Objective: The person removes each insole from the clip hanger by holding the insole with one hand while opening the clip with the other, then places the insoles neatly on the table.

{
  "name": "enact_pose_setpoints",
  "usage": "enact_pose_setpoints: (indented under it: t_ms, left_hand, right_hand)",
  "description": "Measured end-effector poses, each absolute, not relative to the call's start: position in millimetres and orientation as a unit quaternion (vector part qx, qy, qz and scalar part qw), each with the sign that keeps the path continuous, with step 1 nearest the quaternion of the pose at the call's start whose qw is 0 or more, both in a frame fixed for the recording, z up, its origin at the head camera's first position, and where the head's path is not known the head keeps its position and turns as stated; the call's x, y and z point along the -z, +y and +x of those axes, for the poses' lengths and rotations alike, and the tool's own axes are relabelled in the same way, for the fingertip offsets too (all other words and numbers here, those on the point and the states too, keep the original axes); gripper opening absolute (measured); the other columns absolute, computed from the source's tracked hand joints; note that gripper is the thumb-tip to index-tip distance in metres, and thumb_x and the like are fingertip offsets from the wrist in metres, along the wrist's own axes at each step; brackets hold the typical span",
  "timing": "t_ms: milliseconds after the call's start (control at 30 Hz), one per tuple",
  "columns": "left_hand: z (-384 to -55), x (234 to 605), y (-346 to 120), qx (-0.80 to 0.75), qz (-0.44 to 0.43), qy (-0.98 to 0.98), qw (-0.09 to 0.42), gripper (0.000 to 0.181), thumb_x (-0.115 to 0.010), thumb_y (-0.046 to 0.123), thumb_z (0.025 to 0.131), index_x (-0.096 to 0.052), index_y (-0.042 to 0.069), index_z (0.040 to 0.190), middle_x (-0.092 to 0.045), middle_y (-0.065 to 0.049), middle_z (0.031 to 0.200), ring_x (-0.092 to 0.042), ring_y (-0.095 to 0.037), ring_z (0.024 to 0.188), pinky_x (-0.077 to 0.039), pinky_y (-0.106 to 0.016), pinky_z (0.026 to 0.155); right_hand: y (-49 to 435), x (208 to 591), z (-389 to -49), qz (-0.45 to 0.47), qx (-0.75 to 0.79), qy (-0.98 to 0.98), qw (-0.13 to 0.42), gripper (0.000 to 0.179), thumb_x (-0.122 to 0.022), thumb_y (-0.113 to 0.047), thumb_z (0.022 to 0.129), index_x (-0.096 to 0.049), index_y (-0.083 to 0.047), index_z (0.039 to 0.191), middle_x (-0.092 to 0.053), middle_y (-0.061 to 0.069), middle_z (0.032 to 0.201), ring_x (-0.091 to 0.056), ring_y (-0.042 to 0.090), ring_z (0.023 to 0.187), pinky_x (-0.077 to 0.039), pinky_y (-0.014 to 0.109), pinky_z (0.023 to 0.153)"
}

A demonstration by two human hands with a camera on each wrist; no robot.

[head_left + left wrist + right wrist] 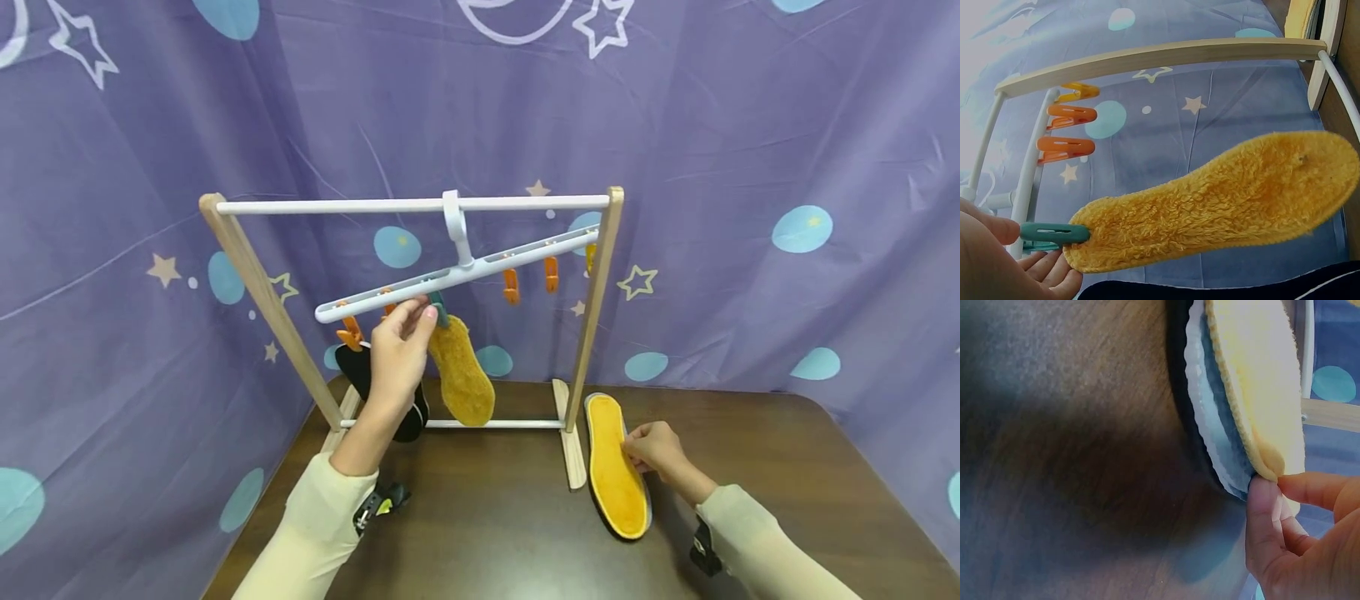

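A fuzzy yellow insole (pixel 1222 200) hangs by its narrow end from a green clip (pixel 1054 233) on the white hanger (pixel 480 268). My left hand (pixel 399 350) pinches that clip, with the thumb at its handle end and the fingertips beside the insole's edge. On the table at the right lies a stack of insoles, a yellow one (pixel 617 467) on top and pale and dark layers under it. The thumb and fingers of my right hand (pixel 660 450) pinch the top insole's edge, which is bent up a little in the right wrist view.
A wooden stand with a white top bar (pixel 337 206) carries the tilted hanger. A black insole (pixel 411 423) hangs at its left end, partly behind my left arm. Orange clips (pixel 511 286) hang along the right half. A purple patterned curtain (pixel 720 167) closes off the back.
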State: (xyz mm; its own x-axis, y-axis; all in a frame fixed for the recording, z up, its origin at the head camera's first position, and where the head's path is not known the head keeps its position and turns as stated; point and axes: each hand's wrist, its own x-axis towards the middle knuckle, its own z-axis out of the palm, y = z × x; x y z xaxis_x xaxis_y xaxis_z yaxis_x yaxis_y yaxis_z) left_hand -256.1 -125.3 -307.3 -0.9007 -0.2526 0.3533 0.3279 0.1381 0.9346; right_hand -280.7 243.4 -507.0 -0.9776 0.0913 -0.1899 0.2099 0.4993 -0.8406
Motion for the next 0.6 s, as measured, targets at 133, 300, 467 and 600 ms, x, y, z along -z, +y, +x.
enact_pose_setpoints:
  t_ms: [133, 300, 467, 600]
  left_hand:
    - [-256.5, 307.1, -126.2, 0.655, -0.028, -0.719, 0.228, 0.036, -0.060, 0.011, 0.102, -0.061, -0.005, 0.135, -0.065, -0.025, 0.134, -0.061, -0.033, 0.124, -0.048, -0.043, 0.111]
    - [-258.8, 311.0, -125.7, 0.655, -0.034, -0.715, 0.241, 0.034, -0.062, 0.009, 0.101, -0.063, -0.006, 0.131, -0.067, -0.025, 0.130, -0.063, -0.033, 0.121, -0.050, -0.041, 0.109]
    - [-259.7, 313.1, -126.2, 0.652, -0.036, -0.712, 0.259, 0.034, -0.067, 0.009, 0.099, -0.065, -0.006, 0.129, -0.069, -0.024, 0.127, -0.066, -0.033, 0.120, -0.053, -0.036, 0.106]
    - [-261.7, 312.4, -127.6, 0.652, -0.033, -0.704, 0.279, 0.032, -0.069, 0.009, 0.097, -0.067, -0.006, 0.125, -0.071, -0.024, 0.123, -0.068, -0.032, 0.115, -0.055, -0.023, 0.098]
  right_hand:
    - [243.9, 504.8, -282.4, 0.087, 0.487, 0.867, 0.060, 0.011, -0.066, -0.001, 0.083, -0.068, 0.010, 0.083, -0.060, 0.007, 0.061, -0.058, 0.015, 0.054, -0.059, 0.030, 0.051]
    - [244.9, 506.0, -282.0, 0.092, 0.483, 0.868, 0.067, 0.010, -0.067, -0.001, 0.084, -0.067, 0.009, 0.081, -0.058, 0.005, 0.059, -0.057, 0.014, 0.054, -0.058, 0.029, 0.050]
    - [242.8, 505.2, -281.9, 0.092, 0.480, 0.870, 0.066, 0.010, -0.068, -0.001, 0.083, -0.067, 0.008, 0.079, -0.058, 0.004, 0.058, -0.056, 0.013, 0.053, -0.058, 0.029, 0.049]
    - [240.1, 502.2, -284.4, 0.093, 0.477, 0.872, 0.062, 0.010, -0.068, 0.000, 0.082, -0.067, 0.009, 0.079, -0.059, 0.006, 0.059, -0.058, 0.015, 0.052, -0.059, 0.031, 0.050]
